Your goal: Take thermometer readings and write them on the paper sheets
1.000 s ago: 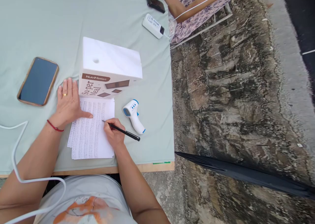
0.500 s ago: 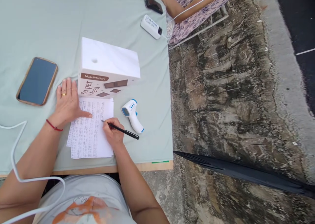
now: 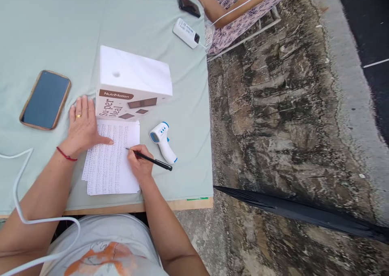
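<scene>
My right hand (image 3: 140,162) is closed around a black pen (image 3: 155,161), its tip at the written columns on a sheet of paper (image 3: 114,170). Rows of small handwriting cover most of that top sheet, and another sheet's edge sticks out beneath it on the left. My left hand (image 3: 83,124) lies flat and open, thumb across the paper and fingers on the tablecloth. Its fingers are beside a white and brown "NutriMotion Super Meal" box (image 3: 133,81), which stands at the paper's top edge. To the right of the pen lies a white and blue infrared thermometer (image 3: 163,142).
A smartphone (image 3: 45,100) in a brown-edged case lies at the left. Near the far right edge are a white device (image 3: 186,32) with a cable and a black device (image 3: 189,5). Another person's arm (image 3: 219,15) is beyond them. A white cable (image 3: 18,203) crosses my left arm.
Almost nothing differs. The whole view has shifted very slightly, and both hands keep their places on the paper.
</scene>
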`<state>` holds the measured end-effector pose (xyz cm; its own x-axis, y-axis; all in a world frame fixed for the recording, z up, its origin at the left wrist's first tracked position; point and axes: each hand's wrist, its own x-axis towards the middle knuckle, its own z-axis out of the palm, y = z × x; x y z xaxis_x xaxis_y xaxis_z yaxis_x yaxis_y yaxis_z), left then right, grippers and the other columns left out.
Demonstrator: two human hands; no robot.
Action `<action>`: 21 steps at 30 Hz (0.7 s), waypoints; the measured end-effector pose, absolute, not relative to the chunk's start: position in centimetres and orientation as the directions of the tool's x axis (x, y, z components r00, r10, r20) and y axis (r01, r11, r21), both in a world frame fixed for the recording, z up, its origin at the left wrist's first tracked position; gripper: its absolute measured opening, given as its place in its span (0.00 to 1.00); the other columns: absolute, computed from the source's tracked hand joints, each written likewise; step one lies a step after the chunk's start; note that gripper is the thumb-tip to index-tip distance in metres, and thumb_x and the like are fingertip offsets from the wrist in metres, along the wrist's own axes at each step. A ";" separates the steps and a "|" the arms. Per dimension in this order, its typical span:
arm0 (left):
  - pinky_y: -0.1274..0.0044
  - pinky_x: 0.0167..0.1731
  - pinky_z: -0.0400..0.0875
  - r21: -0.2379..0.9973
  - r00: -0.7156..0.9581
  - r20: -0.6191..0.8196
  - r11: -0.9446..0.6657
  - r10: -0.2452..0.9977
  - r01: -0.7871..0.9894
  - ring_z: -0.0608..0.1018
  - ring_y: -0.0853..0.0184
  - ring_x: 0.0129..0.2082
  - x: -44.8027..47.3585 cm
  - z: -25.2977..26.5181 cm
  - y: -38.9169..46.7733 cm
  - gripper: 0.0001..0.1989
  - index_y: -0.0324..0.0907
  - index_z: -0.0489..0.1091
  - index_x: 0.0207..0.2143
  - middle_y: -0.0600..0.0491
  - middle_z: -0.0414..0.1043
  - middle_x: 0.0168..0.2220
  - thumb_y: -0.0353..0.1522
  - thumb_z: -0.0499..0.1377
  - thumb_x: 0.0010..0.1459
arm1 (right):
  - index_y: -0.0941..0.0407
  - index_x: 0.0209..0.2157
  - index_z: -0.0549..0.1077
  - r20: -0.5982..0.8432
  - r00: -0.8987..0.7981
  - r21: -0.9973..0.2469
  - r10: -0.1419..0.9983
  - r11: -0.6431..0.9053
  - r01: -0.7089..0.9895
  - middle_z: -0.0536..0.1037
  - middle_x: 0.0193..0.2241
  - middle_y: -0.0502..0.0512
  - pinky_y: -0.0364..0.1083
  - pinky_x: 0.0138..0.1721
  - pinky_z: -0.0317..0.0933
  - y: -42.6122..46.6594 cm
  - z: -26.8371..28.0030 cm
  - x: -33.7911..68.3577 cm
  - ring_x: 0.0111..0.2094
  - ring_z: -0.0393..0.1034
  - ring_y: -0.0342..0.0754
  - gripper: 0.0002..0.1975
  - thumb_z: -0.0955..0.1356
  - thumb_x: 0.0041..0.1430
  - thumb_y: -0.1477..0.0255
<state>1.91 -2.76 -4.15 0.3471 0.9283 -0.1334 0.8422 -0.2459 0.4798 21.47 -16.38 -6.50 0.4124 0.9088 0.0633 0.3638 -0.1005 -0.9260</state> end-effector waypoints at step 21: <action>0.44 0.77 0.31 0.475 0.335 -0.155 -0.227 0.929 0.850 0.35 0.28 0.81 1.9 -3.9 -2.7 0.86 0.29 0.36 0.81 0.27 0.31 0.82 0.65 0.76 0.37 | 0.50 0.25 0.69 0.088 0.438 -0.928 0.895 -0.087 0.364 0.70 0.20 0.44 0.45 0.27 0.62 -16.3 -6.8 21.4 0.22 0.61 0.44 0.05 0.67 0.53 0.66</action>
